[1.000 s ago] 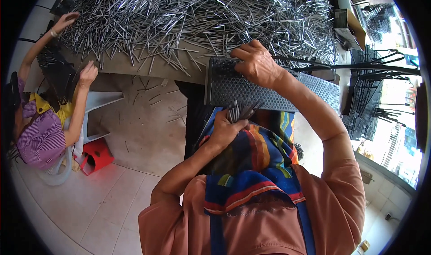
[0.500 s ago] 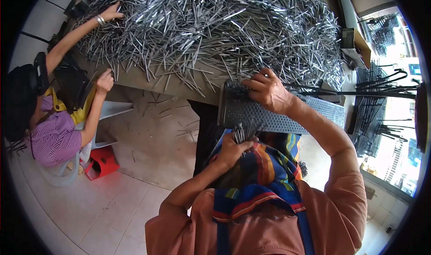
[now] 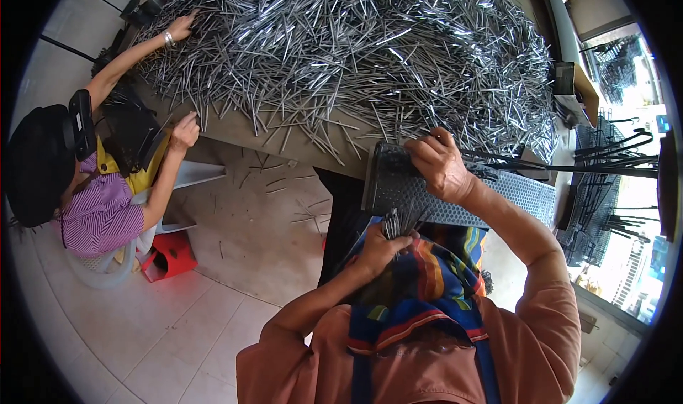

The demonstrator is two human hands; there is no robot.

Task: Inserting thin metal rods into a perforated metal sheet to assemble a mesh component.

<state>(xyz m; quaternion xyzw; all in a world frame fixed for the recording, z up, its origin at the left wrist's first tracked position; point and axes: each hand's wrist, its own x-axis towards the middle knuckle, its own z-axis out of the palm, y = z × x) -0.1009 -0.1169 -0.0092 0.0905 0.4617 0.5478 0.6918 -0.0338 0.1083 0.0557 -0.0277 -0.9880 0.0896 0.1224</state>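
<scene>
My left hand (image 3: 378, 253) is wrapped round a bundle of thin grey metal strips (image 3: 393, 224), held upright over my lap with the ends fanning out at the top. Above the near side of a dark perforated metal tray (image 3: 512, 190) is my right hand (image 3: 442, 170), its fingertips pinched together. Whatever those fingertips hold, if anything, is too small to make out. Just beyond them spreads a large heap of loose strips (image 3: 341, 62) like those in my left hand.
The heap lies on a table (image 3: 277, 142). At left a co-worker (image 3: 107, 212) in a dark cap reaches to it with one hand. Black hooked rods (image 3: 619, 148) and a cardboard box (image 3: 576, 91) are at right. A red container (image 3: 169, 256) and scattered strips lie on the floor.
The whole view has shifted, so things sit slightly lower and further right. My left hand still grips the bundle, and my right hand remains pinched over the tray.
</scene>
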